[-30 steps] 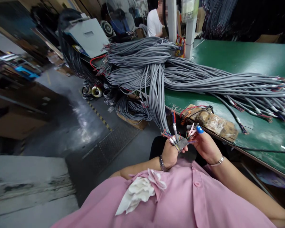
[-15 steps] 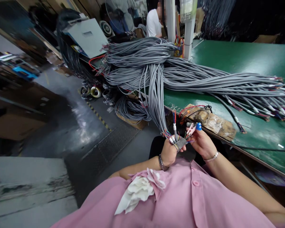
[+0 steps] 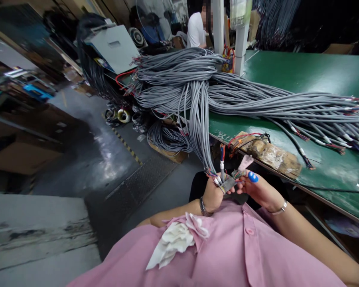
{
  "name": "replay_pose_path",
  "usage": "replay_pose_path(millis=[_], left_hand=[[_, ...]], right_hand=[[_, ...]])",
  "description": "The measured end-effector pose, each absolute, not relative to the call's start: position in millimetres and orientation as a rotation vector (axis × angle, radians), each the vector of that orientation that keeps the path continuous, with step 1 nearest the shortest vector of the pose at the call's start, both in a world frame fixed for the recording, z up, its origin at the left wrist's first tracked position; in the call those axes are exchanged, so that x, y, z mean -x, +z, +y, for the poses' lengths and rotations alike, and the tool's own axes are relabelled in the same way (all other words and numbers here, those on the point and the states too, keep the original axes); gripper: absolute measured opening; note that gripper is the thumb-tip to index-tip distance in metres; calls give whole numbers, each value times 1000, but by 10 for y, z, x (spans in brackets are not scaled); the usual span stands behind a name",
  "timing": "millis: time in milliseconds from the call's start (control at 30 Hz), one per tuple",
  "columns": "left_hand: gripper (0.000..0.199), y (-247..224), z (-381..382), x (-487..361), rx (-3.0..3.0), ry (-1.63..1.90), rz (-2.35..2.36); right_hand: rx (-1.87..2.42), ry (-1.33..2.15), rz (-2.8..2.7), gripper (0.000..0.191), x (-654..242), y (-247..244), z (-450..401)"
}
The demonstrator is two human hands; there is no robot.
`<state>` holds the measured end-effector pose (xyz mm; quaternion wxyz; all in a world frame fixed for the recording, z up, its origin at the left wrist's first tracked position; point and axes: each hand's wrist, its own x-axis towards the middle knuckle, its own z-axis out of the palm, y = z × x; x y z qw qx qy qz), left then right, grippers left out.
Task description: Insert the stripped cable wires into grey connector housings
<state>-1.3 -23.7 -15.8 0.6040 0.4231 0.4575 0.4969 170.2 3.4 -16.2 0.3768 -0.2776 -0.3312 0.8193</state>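
My left hand (image 3: 213, 195), closed, grips a bunch of grey cable ends (image 3: 218, 181) with white sleeves and thin coloured wires fanning out. A dull grey strip (image 3: 228, 184) wraps around the ends at my fingers. One cable end (image 3: 222, 161) sticks up with orange, red and blue wires. Close on the right, my right hand (image 3: 261, 191) pinches thin wires (image 3: 240, 181) that run from the bunch. A blue cover (image 3: 253, 177) sits on its thumb. Just above the fingers stands a pink clip (image 3: 245, 162), its jaws at a small greyish piece I cannot make out.
A large pile of grey cables (image 3: 176, 75) lies across the green table (image 3: 302, 71). At the table's edge is a worn, taped block (image 3: 269, 153) with red and black leads. A person in a white shirt (image 3: 196, 30) is at the back. Coiled cables (image 3: 169, 137) lie below.
My right thumb has come off the pink clip and moved lower right, and the fingers now pinch thin wires. The clip has turned more upright. My left hand keeps its grip.
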Motion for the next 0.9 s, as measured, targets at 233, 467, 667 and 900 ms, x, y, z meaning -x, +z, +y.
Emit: replay_pose_path(millis=[233,467,667,900], left_hand=[[27,-152,-249,42,-1152,1065,1095],[32,-150,-223,70,-1213,886,1004],[35,-113,-211,68,-1122,922,1012],[37,-123,-220,32,-1088,1058,1065]], right_hand=[[1029,1825,-971,19,-1584,-89,-67],[958,1865,-1070,22,-1563,-31,-52],[974,1823,-1026,20,-1562,-51,-60],[998,1755,-1033,16,-1593,-144,-83]])
